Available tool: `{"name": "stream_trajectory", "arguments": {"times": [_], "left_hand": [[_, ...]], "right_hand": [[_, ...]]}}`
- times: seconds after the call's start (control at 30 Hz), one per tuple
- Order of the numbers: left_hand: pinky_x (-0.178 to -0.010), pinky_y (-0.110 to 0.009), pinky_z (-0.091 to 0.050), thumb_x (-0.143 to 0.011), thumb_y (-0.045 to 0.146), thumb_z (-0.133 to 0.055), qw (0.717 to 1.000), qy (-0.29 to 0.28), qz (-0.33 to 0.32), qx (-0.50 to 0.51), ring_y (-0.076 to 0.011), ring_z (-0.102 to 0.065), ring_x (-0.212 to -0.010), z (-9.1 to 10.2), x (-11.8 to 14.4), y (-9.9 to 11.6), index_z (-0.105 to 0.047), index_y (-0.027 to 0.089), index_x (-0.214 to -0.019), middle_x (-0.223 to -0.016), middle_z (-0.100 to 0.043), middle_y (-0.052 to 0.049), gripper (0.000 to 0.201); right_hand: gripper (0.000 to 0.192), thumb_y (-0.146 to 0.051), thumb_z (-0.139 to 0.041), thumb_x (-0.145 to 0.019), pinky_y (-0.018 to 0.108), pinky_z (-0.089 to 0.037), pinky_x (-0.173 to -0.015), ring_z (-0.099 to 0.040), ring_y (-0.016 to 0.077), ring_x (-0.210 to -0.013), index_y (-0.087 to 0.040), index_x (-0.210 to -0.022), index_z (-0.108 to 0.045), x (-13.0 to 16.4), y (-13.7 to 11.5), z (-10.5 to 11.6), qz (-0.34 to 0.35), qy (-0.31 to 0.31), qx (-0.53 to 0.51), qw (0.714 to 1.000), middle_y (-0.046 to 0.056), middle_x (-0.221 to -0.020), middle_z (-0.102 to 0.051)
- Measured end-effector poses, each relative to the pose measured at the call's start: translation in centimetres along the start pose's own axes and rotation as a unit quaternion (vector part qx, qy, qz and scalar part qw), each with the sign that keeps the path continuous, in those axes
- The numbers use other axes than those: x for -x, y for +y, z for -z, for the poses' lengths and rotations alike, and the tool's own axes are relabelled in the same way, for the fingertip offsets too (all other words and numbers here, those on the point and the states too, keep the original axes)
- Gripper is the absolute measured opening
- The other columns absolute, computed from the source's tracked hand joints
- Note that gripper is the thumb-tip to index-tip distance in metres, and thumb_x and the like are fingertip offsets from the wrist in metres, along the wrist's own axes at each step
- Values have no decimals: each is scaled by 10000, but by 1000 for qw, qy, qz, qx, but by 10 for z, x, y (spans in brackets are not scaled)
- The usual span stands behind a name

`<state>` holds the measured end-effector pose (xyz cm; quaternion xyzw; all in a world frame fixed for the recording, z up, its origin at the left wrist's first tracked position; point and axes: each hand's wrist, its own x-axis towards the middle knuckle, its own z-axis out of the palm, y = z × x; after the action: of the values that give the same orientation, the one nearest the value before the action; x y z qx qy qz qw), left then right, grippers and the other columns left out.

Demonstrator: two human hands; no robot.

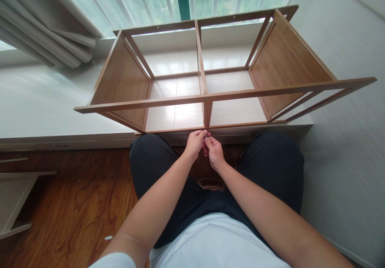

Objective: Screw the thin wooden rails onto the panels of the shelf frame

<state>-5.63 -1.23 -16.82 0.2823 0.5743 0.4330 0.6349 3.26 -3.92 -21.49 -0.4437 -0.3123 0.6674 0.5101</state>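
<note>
A brown wooden cabinet frame [168, 102] stands open-topped on the white window ledge, with solid end panels and a middle divider. At the foot of its near middle post [207, 113], both hands meet just in front of the lower rail. My left hand [195, 144] is closed, thumb and fingers pinched together by the rail. Close against it, my right hand [214, 151] is also closed, fingers curled in a pinch. Something small, thin and pale shows between the fingertips; its kind is too small to tell. Whether the fingertips touch the rail, I cannot tell.
The white ledge [39, 99] runs along the window. A grey curtain [51, 23] hangs at left, and a white wall [349, 147] stands at right. A pale panel piece [18, 195] is at the lower left above the wood floor [81, 195]. My knees flank the hands.
</note>
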Motion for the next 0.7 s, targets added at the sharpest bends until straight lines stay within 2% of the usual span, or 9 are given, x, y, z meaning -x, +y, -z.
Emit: {"name": "stream_trajectory", "arguments": {"times": [0.2, 0.4, 0.5, 0.6, 0.7], "left_hand": [[-298, -231, -332, -837, 456, -699, 1000, -7, 3, -2, -106, -416, -290, 1, 2, -2, -713, 133, -834, -458, -502, 39, 324], [-304, -251, -328, -849, 428, -661, 999, -17, -14, -30, -137, -435, -304, 1, 4, -3, -745, 128, -906, -450, -506, 33, 316], [-355, -257, -349, -889, 441, -609, 995, -21, -35, -90, -147, -452, -331, 3, 5, -3, -752, 140, -924, -433, -489, 37, 335], [-482, -256, -407, -934, 461, -560, 967, 30, -112, -227, -153, -540, -457, 7, 7, 1, -754, 170, -863, -501, -556, 11, 357], [-667, -263, -452, -950, 404, -575, 901, 116, -229, -350, -160, -607, -675, 11, 11, 8, -744, 191, -842, -713, -666, -23, 292]], "right_hand": [[387, -584, -662, -862, 209, -295, -364, -384, 82, -404, -208, -794, -600, 0, 7, 2, 16, -7, 20, 1000, -70, -527, -487], [402, -587, -654, -872, 222, -331, -370, -421, 96, -433, -205, -757, -600, 0, 8, 4, 14, -17, 20, 1000, -49, -557, -511], [418, -600, -642, -879, 231, -342, -373, -429, 108, -452, -206, -750, -595, 1, 7, 5, 14, -14, 22, 1000, -38, -570, -512], [438, -616, -627, -883, 230, -346, -376, -431, 111, -458, -207, -735, -585, 2, 4, 6, 18, -15, 30, 999, -34, -570, -508], [431, -605, -619, -890, 219, -354, -388, -454, 111, -498, -206, -730, -597, 4, -1, 9, 33, -24, 45, 998, -15, -634, -547]]}}
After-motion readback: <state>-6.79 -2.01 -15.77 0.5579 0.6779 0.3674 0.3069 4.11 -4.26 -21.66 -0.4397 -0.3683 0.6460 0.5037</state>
